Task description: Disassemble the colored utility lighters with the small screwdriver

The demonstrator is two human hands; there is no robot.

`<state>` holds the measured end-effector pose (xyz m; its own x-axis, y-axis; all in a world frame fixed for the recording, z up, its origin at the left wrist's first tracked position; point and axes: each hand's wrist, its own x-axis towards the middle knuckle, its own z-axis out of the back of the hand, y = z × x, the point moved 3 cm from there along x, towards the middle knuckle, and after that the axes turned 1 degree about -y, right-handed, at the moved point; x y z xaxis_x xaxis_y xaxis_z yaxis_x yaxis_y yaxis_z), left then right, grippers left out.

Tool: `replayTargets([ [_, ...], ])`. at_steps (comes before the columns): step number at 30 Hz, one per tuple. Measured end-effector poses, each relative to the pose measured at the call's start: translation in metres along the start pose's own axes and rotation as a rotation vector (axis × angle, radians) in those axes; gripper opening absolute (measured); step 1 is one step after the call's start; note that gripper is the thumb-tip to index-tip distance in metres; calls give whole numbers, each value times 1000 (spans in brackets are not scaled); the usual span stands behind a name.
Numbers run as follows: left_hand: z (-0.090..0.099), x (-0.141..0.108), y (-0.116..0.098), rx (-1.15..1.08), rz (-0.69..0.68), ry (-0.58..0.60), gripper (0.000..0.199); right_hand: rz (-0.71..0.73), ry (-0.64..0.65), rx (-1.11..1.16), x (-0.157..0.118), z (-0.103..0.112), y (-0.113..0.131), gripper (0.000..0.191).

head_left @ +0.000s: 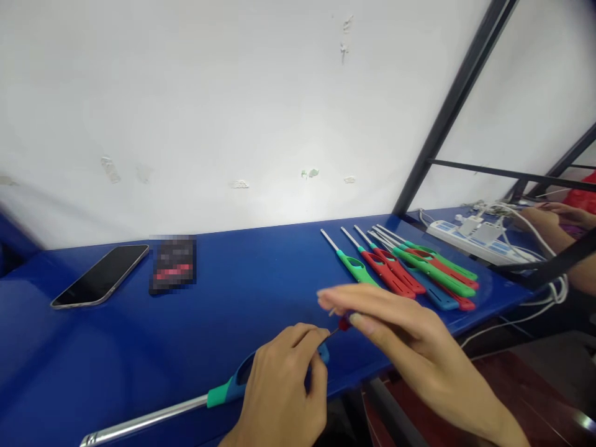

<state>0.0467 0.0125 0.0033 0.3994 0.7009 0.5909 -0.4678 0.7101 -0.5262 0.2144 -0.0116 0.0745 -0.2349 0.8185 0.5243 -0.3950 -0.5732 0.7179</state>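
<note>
My left hand is wrapped round the blue handle of a long-necked gas lighter, pressing it against the blue table. A green collar and a silver metal tube stick out to the left. Between the thumb and fingers of my right hand is what looks like a small screwdriver with a dark red grip. Its thin shaft points down-left at the handle's end, by my left fingertips. Those fingertips partly cover the spot, so I cannot tell whether the tip touches the lighter.
Several green, red and blue lighters lie in a pile at the back right. A phone and a blurred dark packet rest at the left. Beyond a black metal frame are a white power strip, cables and another person's arm.
</note>
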Motion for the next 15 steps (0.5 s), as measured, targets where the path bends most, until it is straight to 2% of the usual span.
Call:
replayTargets([
  [2,0,-1,0,-12,-7,-11,40,2,12,88,1,-2,2,40],
  [4,0,-1,-1,-18,-4,-15,39,34,-53,124,3,-9,2,33],
  [7,0,-1,-1,-18,22,0,36,135,-173,49,6,-21,2,21],
  [9,1,-1,-1,-18,31,6,35,167,-207,-47,4,-23,3,21],
  [14,0,-1,-1,-27,14,20,41,69,-53,-105,-5,-12,5,43],
  [15,0,-1,-1,-25,15,22,41,58,-55,-111,-5,-10,5,43],
])
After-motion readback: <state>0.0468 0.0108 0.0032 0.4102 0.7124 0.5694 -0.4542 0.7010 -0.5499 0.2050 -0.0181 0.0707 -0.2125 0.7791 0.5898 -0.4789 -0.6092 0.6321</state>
